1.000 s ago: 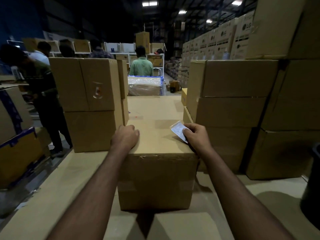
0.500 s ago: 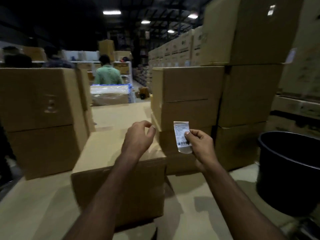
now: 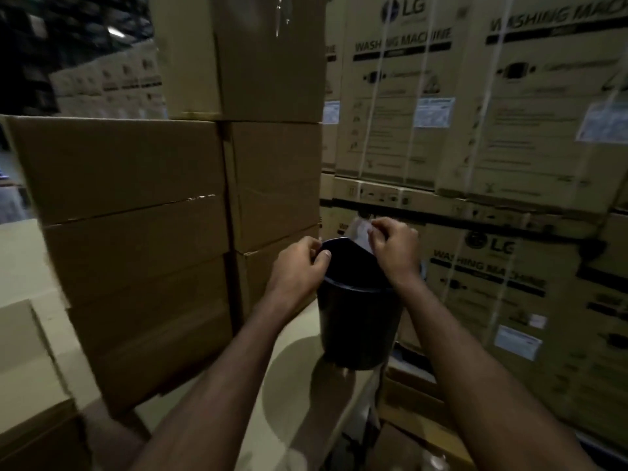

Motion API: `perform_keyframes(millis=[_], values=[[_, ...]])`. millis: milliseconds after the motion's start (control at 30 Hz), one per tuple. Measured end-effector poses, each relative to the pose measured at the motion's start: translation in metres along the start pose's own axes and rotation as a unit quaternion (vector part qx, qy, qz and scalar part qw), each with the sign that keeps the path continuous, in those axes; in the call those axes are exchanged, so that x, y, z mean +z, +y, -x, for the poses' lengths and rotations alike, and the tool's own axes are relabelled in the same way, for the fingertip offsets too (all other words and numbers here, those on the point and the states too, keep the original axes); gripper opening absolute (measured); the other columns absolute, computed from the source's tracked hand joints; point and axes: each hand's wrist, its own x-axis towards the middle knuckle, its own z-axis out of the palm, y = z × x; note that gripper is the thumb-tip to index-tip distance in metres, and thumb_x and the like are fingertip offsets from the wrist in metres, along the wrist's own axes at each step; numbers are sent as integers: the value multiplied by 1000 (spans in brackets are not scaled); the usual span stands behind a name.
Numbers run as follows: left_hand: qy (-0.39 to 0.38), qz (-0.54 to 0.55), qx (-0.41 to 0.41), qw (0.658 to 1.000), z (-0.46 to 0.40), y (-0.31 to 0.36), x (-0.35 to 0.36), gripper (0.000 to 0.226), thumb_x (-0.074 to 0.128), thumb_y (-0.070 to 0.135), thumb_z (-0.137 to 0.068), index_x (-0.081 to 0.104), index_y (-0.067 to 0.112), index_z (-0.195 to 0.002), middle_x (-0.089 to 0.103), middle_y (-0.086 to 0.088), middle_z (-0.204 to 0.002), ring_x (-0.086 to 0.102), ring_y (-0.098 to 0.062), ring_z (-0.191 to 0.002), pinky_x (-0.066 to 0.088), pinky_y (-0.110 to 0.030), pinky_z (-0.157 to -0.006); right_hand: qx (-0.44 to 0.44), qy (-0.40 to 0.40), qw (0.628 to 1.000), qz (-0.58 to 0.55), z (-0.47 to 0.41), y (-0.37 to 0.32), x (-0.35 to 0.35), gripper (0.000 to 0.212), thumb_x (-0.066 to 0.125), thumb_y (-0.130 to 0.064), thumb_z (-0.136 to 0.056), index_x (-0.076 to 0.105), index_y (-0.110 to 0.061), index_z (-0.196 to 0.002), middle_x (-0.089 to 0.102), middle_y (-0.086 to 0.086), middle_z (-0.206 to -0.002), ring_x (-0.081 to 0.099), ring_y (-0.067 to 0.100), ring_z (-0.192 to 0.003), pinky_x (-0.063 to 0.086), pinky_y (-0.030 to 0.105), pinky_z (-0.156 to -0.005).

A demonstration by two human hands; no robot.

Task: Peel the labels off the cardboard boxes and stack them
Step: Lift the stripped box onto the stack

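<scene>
label (image 3: 361, 232) is pinched in the right hand (image 3: 396, 248), held just above the far rim of the black bin (image 3: 356, 321) and partly over its mouth. the left hand (image 3: 299, 266) grips the near-left rim of the bin, thumb on the outside edge, steadying it. the stack of plain cardboard boxes (image 3: 136, 232) stands just left of the bin; printed washing machine cartons (image 3: 509, 130) rise behind and to the right of it. the step looks like dropping the peeled label in. a sticky back will likely cling to the fingers, so carry it well over the opening, flick or wipe it off against the inner wall, and keep the bin held steady.
</scene>
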Motion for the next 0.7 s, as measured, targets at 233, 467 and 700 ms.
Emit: perform_keyframes(millis=[233,467,700], values=[[1,1,-3,1000,-2,-2,5,33,55,34,-100,61,18,-127,67,-1,-122,63,-17,-108,55,-39,-91,-26,-18,999,10,9,1,2,25,61,-19,-96,72,-12,-117,73,2,-112,67,15,-105,45,19,-89],[68,-6,-1,998,45,-1,-63,36,56,33,-100,57,20,-133,62,2,-128,57,-9,-111,50,-25,-86,-112,-67,984,-118,50,-73,16,20,63,-18,-95,72,-18,-113,72,-5,-104,64,3,-96,49,14,-84],[208,-81,-31,974,150,-17,-167,33,58,32,-99,63,17,-128,67,3,-118,61,-10,-108,52,-30,-92,-213,-179,904,-324,147,-178,45,18,63,-17,-95,73,-13,-110,73,-4,-98,65,2,-86,50,13,-71]])
